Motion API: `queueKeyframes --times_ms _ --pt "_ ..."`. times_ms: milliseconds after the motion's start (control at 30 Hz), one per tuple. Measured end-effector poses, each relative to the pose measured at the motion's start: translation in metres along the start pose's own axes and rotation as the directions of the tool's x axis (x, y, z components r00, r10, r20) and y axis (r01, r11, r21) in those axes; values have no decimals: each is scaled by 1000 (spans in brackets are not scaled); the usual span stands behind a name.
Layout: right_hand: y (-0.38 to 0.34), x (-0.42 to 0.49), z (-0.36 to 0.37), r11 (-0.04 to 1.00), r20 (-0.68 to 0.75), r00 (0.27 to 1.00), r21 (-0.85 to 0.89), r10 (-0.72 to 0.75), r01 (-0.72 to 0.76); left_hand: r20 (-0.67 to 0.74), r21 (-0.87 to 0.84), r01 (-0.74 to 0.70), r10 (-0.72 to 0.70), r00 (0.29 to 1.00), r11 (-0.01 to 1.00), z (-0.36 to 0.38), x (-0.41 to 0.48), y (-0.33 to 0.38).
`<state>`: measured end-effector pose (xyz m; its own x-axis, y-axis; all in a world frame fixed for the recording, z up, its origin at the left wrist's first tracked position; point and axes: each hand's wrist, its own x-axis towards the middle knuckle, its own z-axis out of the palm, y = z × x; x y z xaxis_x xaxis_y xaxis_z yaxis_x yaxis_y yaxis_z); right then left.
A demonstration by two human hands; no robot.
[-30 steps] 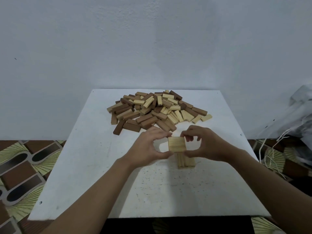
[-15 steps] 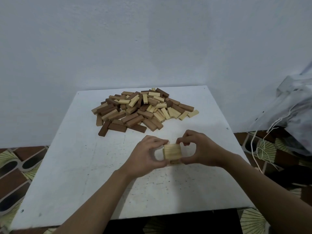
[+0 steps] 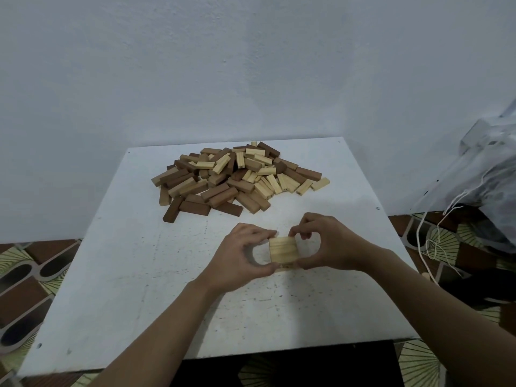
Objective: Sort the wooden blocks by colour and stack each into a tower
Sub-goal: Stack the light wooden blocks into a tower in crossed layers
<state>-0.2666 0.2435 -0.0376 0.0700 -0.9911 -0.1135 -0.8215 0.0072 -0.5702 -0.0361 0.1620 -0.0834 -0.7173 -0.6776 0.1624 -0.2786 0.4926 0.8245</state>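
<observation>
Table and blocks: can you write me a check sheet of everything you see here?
Surface: white table, speckled with dark marks.
Job's things: mixed pile of pale and brown blocks at the far side; small pale tower nearer the person.
Clutter: nothing seen.
Hands: left hand and right hand pinch the tower from either side.
Cables: no cables seen; white strings hang from the bag.
Surroundings: pale wall behind, patterned floor, the bag at the right.
</observation>
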Motion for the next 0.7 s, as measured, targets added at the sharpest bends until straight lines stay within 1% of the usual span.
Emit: queueKeyframes --times_ms 233,367,500,700 --pt "2 -1 3 1000 -10 1000 17 12 -12 -1 -31 18 -18 1000 999 2 -1 -5" --pt "3 -2 2 999 -18 1000 33 14 -13 -13 -79 25 -26 1000 997 3 -1 -7" --pt "2 -4 0 999 -38 999 46 3 -1 5 -63 20 -19 1000 998 2 -2 -6" --pt "4 -7 1 998 -68 998 62 4 1 9 -82 19 -18 1000 996 3 -2 -6"
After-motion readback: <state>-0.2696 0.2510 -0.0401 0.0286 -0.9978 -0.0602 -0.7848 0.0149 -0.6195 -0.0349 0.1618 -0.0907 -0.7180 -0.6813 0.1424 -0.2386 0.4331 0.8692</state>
